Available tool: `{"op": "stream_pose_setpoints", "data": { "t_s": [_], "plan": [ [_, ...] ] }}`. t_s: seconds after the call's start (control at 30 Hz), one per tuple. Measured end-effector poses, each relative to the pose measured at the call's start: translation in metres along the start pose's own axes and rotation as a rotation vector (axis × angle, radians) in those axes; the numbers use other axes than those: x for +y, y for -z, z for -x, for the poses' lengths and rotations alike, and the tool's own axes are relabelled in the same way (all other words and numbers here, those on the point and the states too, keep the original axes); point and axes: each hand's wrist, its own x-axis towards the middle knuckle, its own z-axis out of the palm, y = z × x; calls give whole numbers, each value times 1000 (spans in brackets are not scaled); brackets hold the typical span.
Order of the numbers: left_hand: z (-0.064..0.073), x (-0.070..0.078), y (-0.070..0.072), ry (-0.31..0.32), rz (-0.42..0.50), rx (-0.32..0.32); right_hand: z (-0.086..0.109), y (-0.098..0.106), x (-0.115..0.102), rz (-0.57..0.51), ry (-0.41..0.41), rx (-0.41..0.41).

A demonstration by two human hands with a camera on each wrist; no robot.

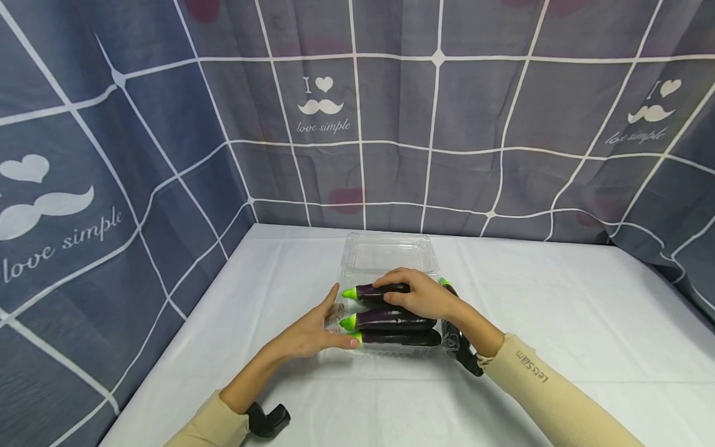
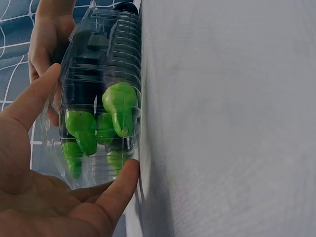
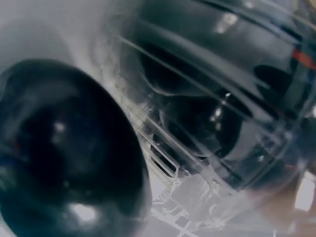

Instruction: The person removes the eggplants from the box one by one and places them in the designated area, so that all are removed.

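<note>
A clear plastic clamshell box stands on the table with its lid folded back. Several dark eggplants with bright green caps lie in it, among them a middle eggplant and a front eggplant. My right hand reaches over the box and grips the rear eggplant, thumb on its near side. At the box's left end, my left hand rests with thumb and fingers spread straight against the plastic. Outside the right end lies another eggplant, partly hidden by my right wrist in the head view.
A white cloth covers the table. Grey checked curtains hang behind and on both sides. Black wrist gear sits at the left cuff, and more black wrist gear sits below the right forearm.
</note>
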Motion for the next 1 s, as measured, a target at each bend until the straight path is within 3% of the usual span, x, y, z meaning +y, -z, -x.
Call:
{"op": "stream_pose_setpoints", "data": {
  "t_s": [0.6,1.0],
  "plan": [
    [-1,-2,0,-1,1,5,-1,-1,3,43,-14,-11],
    [-2,-2,0,-12,-2,1,1,-2,3,72,3,112]
  ]
}}
